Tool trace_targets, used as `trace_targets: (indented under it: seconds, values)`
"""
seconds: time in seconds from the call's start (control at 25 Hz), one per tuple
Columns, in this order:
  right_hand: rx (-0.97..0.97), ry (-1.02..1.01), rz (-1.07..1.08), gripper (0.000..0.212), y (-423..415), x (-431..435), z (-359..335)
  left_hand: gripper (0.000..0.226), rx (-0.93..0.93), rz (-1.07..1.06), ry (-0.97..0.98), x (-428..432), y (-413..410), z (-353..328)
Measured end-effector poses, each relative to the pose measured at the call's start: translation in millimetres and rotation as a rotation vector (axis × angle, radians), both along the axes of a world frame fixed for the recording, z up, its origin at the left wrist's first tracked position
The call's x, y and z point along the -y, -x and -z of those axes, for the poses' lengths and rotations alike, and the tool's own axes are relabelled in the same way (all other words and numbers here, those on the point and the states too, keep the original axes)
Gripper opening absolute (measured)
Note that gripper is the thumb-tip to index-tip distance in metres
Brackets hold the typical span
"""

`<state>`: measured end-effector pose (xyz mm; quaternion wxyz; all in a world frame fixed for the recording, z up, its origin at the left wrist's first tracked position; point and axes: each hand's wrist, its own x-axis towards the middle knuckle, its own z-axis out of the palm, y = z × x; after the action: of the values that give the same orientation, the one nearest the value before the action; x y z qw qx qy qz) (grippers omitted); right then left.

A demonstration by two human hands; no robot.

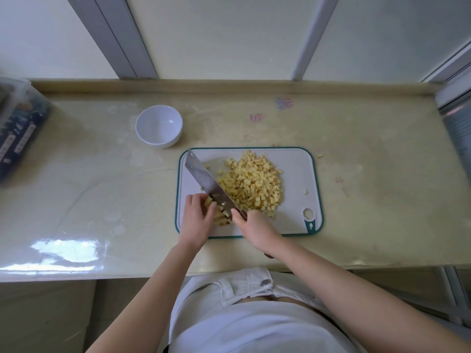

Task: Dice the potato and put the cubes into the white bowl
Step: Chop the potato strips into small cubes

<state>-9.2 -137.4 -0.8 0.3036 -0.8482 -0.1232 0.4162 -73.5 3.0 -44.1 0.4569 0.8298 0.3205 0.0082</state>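
Note:
A heap of yellow potato cubes [252,182] lies on the white, green-rimmed cutting board [295,174]. My right hand [254,230] grips the handle of a broad steel knife [207,183], whose blade slants up to the left across the board. My left hand [197,216] holds down a small bunch of uncut potato strips [221,218] with curled fingers, right against the blade's left side. The white bowl [159,128] stands on the counter, up and left of the board, with nothing in it.
A clear plastic box with dark packets [17,128] sits at the counter's left end. A few stray cubes [319,156] lie on the counter right of the board. A wall and window frames rise behind the counter's back ledge.

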Motion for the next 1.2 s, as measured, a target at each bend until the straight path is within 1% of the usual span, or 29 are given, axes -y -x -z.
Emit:
trace_targets:
  seconds: [0.04,0.12,0.2,0.28,0.4,0.68,0.84,1.08,1.16,1.2]
  values:
    - [-0.004,-0.002,0.003,0.057,-0.2,0.3,0.2,0.044,-0.026,0.080,-0.018,-0.2,2.3,0.4]
    - [-0.013,-0.004,0.013,0.056,-1.7,1.0,1.3,0.068,-0.062,0.235,-0.146,-0.9,7.1,3.5]
    - [-0.017,-0.006,0.016,0.056,-2.7,1.7,1.8,0.079,-0.081,0.300,-0.254,-1.6,9.9,6.5]
    - [-0.005,0.003,0.005,0.056,-3.1,1.0,0.8,0.076,-0.070,0.295,-0.301,-0.9,9.8,8.3]
    - [0.002,0.008,0.001,0.055,-7.6,-2.5,-1.9,0.066,-0.039,0.271,-0.338,3.5,3.3,8.2]
    - [0.045,0.038,0.010,0.057,-15.4,-8.7,0.2,0.059,-0.038,0.243,-0.333,4.6,-13.2,6.1]
    - [0.077,0.041,-0.005,0.056,-13.0,-10.1,-2.3,0.059,-0.034,0.223,-0.306,3.1,-13.6,5.2]
    - [0.101,0.037,0.007,0.053,-8.9,-10.5,-12.6,0.072,-0.032,0.187,-0.176,2.6,-11.0,2.8]
    - [0.092,0.021,0.033,0.054,-10.1,-9.8,-18.6,0.069,-0.011,0.141,-0.089,2.3,-8.0,3.1]
    - [0.086,0.007,0.042,0.054,-10.5,-8.9,-21.4,0.064,0.002,0.103,-0.036,2.5,-6.4,2.6]
